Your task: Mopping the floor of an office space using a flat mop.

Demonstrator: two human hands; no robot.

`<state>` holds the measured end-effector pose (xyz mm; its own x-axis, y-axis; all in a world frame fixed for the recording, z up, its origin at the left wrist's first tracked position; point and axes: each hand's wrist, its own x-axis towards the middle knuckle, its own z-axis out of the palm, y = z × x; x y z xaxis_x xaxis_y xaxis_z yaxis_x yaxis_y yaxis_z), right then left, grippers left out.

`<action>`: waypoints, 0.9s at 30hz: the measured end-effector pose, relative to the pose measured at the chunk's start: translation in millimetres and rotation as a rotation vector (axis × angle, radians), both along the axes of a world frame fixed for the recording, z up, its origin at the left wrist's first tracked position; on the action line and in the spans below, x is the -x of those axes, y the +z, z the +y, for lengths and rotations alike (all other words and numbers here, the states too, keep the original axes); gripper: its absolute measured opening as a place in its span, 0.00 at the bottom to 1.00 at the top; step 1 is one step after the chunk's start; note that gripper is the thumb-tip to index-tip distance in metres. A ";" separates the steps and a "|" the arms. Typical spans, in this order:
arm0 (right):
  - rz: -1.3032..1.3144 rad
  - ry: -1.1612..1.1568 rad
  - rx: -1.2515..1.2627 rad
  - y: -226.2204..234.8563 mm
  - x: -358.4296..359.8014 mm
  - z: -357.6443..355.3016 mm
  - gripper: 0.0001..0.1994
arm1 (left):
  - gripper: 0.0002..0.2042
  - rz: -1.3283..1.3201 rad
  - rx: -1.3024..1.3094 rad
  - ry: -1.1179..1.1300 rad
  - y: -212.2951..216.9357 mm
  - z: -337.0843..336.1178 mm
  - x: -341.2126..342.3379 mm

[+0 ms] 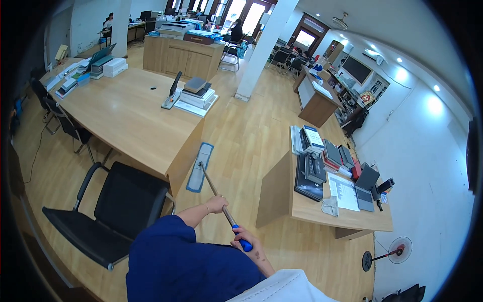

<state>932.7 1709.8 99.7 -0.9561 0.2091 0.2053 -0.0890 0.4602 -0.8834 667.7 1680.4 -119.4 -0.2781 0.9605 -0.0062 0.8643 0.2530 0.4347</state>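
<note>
A flat floor mop is in both my hands. Its long mop head, pale grey-blue with a blue fringe, lies on the wooden floor beside the end panel of the left desk. From there the brown mop pole slants back toward me. My left hand is closed round the pole partway up. Nearer to me, my right hand is wrapped round the blue grip at the pole's top end.
The large desk on the left carries books and folders. A black chair stands close at my left. To the right, another desk holds books and a laptop. A standing fan is near the right wall; a white pillar rises ahead.
</note>
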 end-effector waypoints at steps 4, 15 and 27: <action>-0.046 -0.074 -0.043 -8.0 27.4 13.8 0.07 | 0.03 0.012 0.053 0.077 -1.4 24.4 26.7; -0.071 -0.212 -0.049 -20.0 63.7 36.4 0.06 | 0.06 0.068 0.134 0.060 -5.6 77.2 62.4; -0.085 -0.273 -0.088 14.3 -37.5 34.4 0.08 | 0.04 0.070 -0.073 -0.149 -7.8 105.5 -48.0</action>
